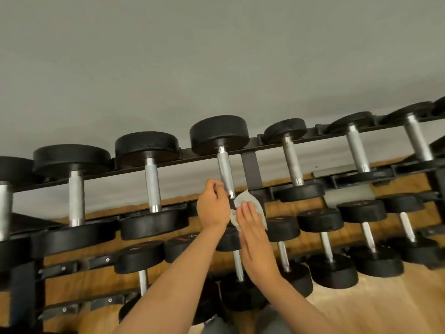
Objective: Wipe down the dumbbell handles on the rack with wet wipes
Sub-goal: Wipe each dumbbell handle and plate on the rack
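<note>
Left hand (213, 206) curled at the foot of a dumbbell handle (225, 169) — right hand (255, 237) flat on the wet wipe (250, 198).

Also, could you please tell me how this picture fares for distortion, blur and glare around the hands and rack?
Head view: wide-angle distortion bows the rack rail into an arc; head view: the wipe, left hand and right hand look slightly soft; head view: only small highlights on the steel handle, with even lighting and no harsh glare.
</note>
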{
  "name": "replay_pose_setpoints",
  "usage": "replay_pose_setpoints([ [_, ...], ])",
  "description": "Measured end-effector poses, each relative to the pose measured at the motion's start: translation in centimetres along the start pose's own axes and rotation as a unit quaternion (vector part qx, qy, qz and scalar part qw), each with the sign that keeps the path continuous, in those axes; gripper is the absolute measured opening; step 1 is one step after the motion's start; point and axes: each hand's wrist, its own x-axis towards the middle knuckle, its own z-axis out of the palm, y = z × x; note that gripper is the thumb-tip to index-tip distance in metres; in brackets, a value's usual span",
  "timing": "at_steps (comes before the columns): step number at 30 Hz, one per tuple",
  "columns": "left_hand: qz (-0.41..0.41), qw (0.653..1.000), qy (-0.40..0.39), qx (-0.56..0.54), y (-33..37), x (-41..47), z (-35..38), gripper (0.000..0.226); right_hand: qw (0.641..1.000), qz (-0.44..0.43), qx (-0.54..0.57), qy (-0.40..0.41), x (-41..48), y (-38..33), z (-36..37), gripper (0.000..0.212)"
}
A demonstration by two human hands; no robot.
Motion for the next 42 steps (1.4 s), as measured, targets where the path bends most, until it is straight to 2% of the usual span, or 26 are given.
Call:
replay_pose_setpoints([
  [6, 0.007, 1.0, -0.004, 0.011, -0.2, 0.2, 0.2, 0.017, 0.997, 0.029, -0.001, 0.071, 2.5, 0.1, 0.2, 0.054],
  [10, 0.008, 1.0, -0.013, 0.013, -0.3, 0.2, 0.1, 0.017, 0.99, 0.082, 0.074, 0.083, -0.1, -0.8, 1.4, 0.053],
  [15, 0.013, 1.0, 0.0, 0.022, -0.3, 0.2, 0.1, 0.019, 0.969, 0.176, 0.16, 0.072, 3.9, 0.2, -0.2, 0.046],
  [17, 0.011, 1.0, 0.004, 0.022, -0.2, 0.2, 0.1, 0.018, 0.96, 0.183, 0.203, 0.068, 3.7, 0.4, -0.5, 0.047],
  [21, 0.014, 1.0, 0.003, 0.012, -0.3, 0.2, 0.3, 0.019, 0.94, 0.19, 0.278, 0.049, 0.7, 1.0, -0.1, 0.059],
  [23, 0.013, 1.0, 0.006, 0.012, -0.2, 0.3, 0.3, 0.019, 0.941, 0.193, 0.278, 0.021, 1.4, 1.9, -1.0, 0.07],
  [26, -0.001, 1.0, 0.005, 0.013, -0.1, 0.1, 0.3, 0.018, 0.929, 0.202, 0.306, -0.047, 2.7, 3.0, -2.7, 0.07],
  [29, -0.006, 1.0, 0.007, 0.006, 0.2, -0.1, 0.1, 0.017, 0.922, 0.194, 0.326, -0.077, 1.4, 4.0, -2.8, 0.075],
  [36, -0.024, 1.0, 0.019, -0.004, 0.7, -0.2, 0.3, 0.016, 0.914, 0.209, 0.324, -0.129, 3.6, 6.2, -2.9, 0.112],
  [39, -0.033, 0.999, 0.027, -0.016, 0.7, -0.2, 0.3, 0.016, 0.891, 0.228, 0.374, -0.121, 2.9, 6.9, -1.9, 0.113],
  [42, -0.042, 0.998, 0.038, -0.022, 0.6, -0.2, 0.5, 0.017, 0.875, 0.255, 0.396, -0.114, 3.3, 7.3, -1.4, 0.105],
])
